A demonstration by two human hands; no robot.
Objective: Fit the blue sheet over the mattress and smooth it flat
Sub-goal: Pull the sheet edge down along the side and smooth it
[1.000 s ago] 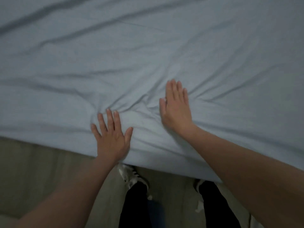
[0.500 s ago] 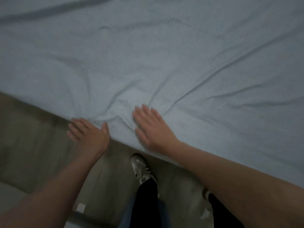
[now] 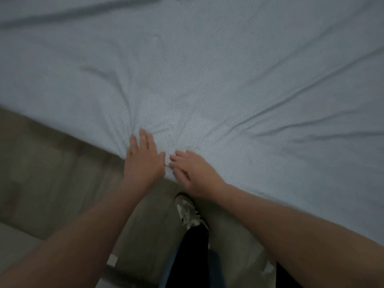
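Blue sheet (image 3: pixel 207 80) spread over the mattress, creases fanning from its near edge. Left hand (image 3: pixel 143 161) flat there, fingers straight; right hand (image 3: pixel 193 173) beside it, fingers lightly bent, apparently ungripping. Risk: inward pressure bunching fabric instead of flattening.

This looks like a bedroom in a home. A wide mattress covered by a pale blue sheet (image 3: pixel 207 80) with fine stripes fills most of the view, its fabric creased in long folds. Beside the bed runs a pale wood-look floor (image 3: pixel 52 173), where a person stands in dark trousers (image 3: pixel 193 256) and a light sneaker (image 3: pixel 188 210).
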